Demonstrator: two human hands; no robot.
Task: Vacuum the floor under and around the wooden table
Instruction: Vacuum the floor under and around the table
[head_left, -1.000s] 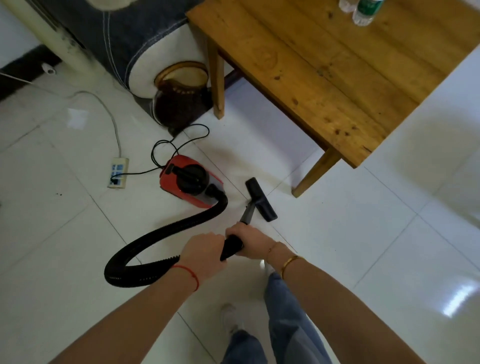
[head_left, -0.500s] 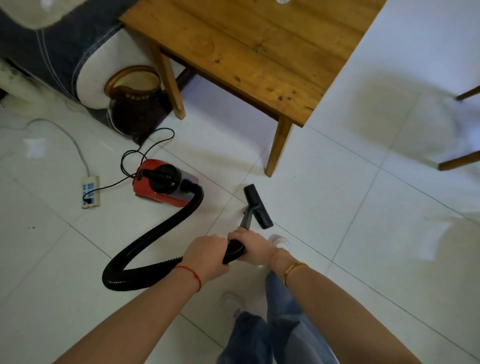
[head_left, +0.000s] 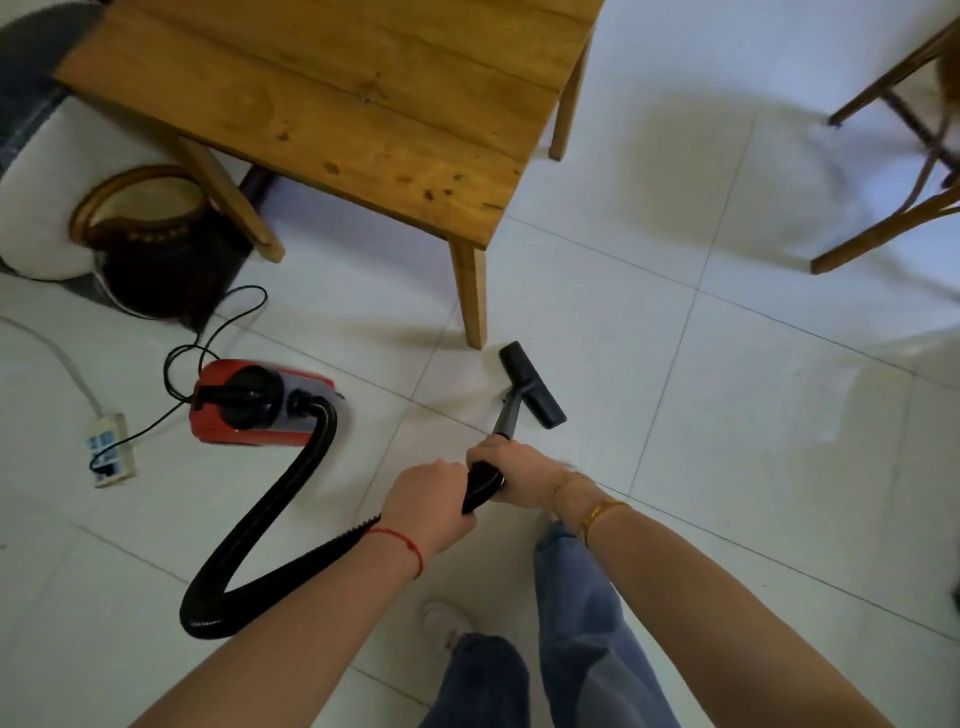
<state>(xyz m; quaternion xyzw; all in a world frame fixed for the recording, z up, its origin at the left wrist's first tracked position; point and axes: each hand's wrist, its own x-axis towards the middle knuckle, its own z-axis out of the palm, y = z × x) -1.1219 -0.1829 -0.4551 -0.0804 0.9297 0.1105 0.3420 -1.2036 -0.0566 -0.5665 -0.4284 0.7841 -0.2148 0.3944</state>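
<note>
The wooden table (head_left: 363, 98) stands at the top of the view, its near leg (head_left: 470, 296) on the white tiled floor (head_left: 727, 389). A red canister vacuum (head_left: 254, 402) sits on the floor to the left, its black ribbed hose (head_left: 260, 540) looping back to me. My left hand (head_left: 428, 506) grips the hose end and my right hand (head_left: 519, 473) grips the wand handle (head_left: 483, 486). The black floor nozzle (head_left: 532, 384) lies on the tiles just right of the near table leg.
A dark ceramic jar (head_left: 150, 244) and a grey-white cushion (head_left: 41, 202) sit left of the table. A power strip (head_left: 111, 449) with cords lies at the left. Wooden chair legs (head_left: 893, 218) stand at the right. My legs in jeans (head_left: 582, 623) are below.
The view has swung right, so the table and the vacuum sit further left in the frame. The nozzle now lies just right of the near table leg. Both hands keep their grip.
</note>
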